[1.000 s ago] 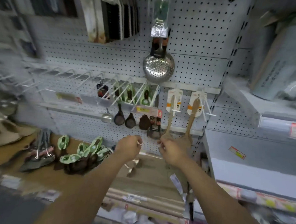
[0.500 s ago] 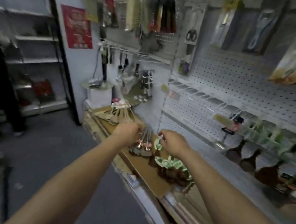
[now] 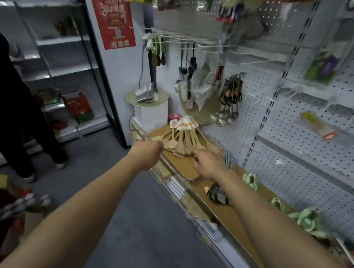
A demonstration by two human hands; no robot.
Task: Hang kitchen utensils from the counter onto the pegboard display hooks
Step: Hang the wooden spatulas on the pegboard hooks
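Pegboard [image 3: 307, 140] fills the right side; its top rows are cut off by the frame edge and the packets hung there are too blurred to make out. Long brown surface [image 3: 220, 189] runs along its foot, far end cut off at lower right. A person in black [image 3: 13, 104] stands at left, partly out of frame. Wooden spatulas [image 3: 182, 140] lie fanned in a heap at the surface's far end, paper tags up (print unreadable). Metal ladles [image 3: 226, 107] hang in a bunch from a hook above them. Green-tagged utensils [image 3: 305, 220] lie near the right edge, blurred.

Left hand [image 3: 145, 154] is clenched, at the surface's front edge; whether it holds anything, can't tell. Right hand [image 3: 206, 163] hovers just beside the spatula blades, fingers loosely curled w/ forefinger toward them; contact can't be told.
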